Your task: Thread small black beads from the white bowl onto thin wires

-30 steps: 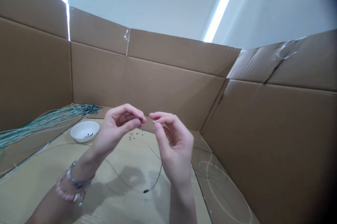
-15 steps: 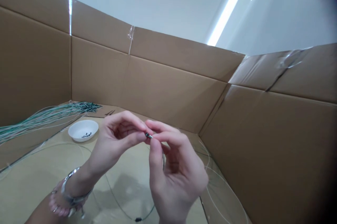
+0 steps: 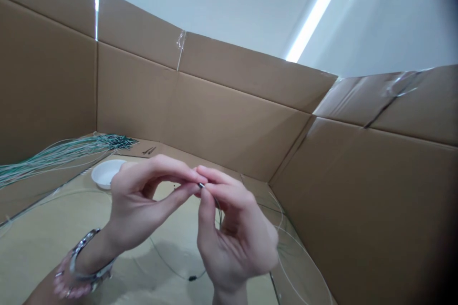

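Observation:
A small dark piece [image 3: 201,185] with a pale end sits between the fingertips of both hands, near the middle of the view. My left hand [image 3: 143,205] pinches its left side, thumb against index finger. My right hand [image 3: 232,224] pinches the right side. A thin dark cable [image 3: 219,209] runs down from the right fingers. Below, a cable loop carries a black connector [image 3: 192,278] just above the table surface or on it; which, I cannot tell. Behind my left hand, a white bowl [image 3: 102,174] is partly hidden.
Green and white cables [image 3: 60,153] lie in a bundle at the left. Small dark tools [image 3: 149,151] rest near the back cardboard wall [image 3: 229,119]. Pale cable loops [image 3: 304,252] spread at the right. Cardboard walls enclose the table [image 3: 46,233].
My left hand has shifted slightly left and now covers part of the bowl. The dark piece shows less between my fingertips. The black connector on the loop has moved up a little.

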`<action>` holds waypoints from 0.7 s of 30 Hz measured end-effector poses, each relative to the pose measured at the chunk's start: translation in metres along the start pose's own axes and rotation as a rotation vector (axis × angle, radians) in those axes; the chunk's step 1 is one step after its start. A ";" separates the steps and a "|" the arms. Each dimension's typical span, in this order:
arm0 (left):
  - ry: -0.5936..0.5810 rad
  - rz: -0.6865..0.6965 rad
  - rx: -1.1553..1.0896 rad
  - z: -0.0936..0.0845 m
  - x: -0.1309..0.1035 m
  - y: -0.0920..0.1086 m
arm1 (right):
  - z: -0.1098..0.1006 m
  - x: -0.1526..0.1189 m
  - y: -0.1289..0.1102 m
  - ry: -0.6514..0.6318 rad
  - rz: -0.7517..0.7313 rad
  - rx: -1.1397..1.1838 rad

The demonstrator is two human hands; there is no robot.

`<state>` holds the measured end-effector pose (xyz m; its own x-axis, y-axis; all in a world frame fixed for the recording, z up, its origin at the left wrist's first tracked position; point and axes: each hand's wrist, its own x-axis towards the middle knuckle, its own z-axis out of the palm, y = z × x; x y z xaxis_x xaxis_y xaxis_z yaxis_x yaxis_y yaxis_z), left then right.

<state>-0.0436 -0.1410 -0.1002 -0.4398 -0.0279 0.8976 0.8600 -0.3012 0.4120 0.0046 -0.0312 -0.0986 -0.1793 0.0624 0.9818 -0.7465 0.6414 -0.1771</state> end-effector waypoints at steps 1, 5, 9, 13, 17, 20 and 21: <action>0.005 -0.017 0.004 -0.001 0.001 0.000 | 0.000 0.000 0.001 0.003 -0.002 0.008; -0.029 -0.079 -0.008 -0.003 0.007 -0.005 | 0.001 -0.001 0.005 0.022 -0.017 -0.005; -0.119 -0.111 -0.064 -0.007 0.013 -0.009 | 0.004 -0.001 0.009 0.034 -0.009 0.015; -0.160 -0.139 -0.105 -0.009 0.014 -0.010 | 0.004 -0.001 0.009 0.054 0.044 0.089; -0.155 -0.170 -0.090 -0.009 0.015 -0.011 | 0.001 0.000 0.005 0.028 0.172 0.131; -0.168 -0.111 -0.005 -0.010 0.015 -0.011 | -0.001 0.000 0.003 0.003 0.156 0.054; -0.178 -0.087 0.025 -0.010 0.015 -0.011 | -0.002 0.000 0.003 0.000 0.140 0.026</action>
<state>-0.0625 -0.1478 -0.0935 -0.4619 0.1667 0.8711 0.8280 -0.2709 0.4909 0.0037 -0.0283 -0.0991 -0.2829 0.1496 0.9474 -0.7306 0.6064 -0.3139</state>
